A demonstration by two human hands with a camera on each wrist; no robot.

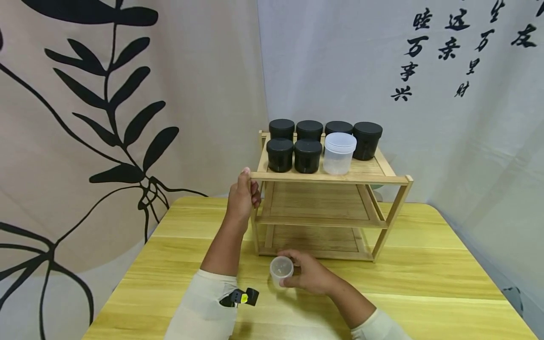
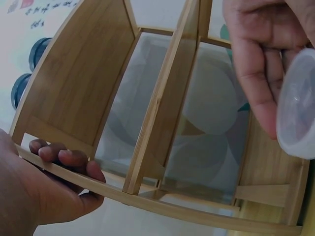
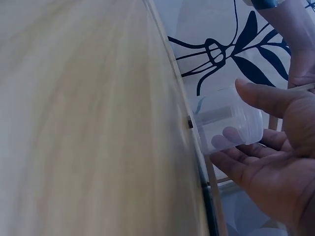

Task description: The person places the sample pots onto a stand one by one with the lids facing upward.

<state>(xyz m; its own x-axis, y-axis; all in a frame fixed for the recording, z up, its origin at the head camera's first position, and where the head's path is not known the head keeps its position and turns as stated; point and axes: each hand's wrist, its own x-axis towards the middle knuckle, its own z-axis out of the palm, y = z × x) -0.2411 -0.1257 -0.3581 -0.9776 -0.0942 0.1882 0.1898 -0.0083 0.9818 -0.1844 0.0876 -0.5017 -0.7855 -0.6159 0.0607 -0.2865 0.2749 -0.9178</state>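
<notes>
Clear jar is gripped by right hand, fingers curled around its side, low on table before wooden rack. Rack's top front corner is clasped by left hand. Black jars are stored above this grip.

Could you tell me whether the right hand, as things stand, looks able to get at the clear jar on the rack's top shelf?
Probably not at once: the right hand grips a small clear cup on the table, though nothing blocks the clear jar.
</notes>
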